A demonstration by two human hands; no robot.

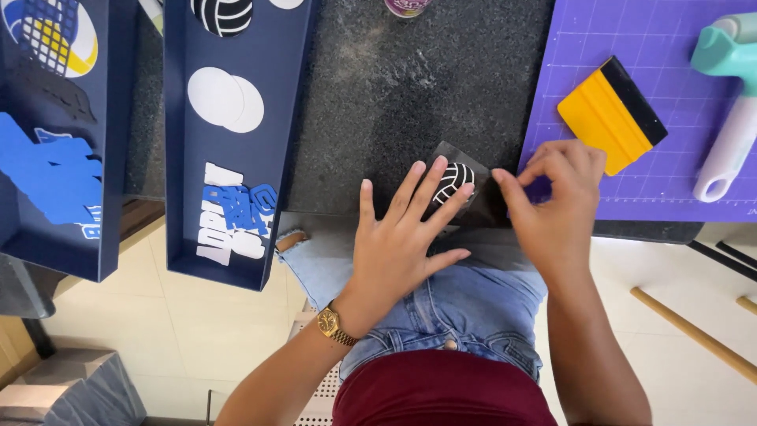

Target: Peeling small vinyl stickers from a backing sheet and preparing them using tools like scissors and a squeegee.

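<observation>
Left hand is spread wide, fingers pressed flat on a black-and-white ball cutout at the counter edge. Right hand is pinched narrow on the dark backing sheet beside it. Cutout could be torn or creased if the sheet is pulled unevenly. Yellow scraper is left nearby on the purple mat

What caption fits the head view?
Left hand presses a black-and-white volleyball cutout on the dark countertop while right hand pinches its backing sheet.
</observation>
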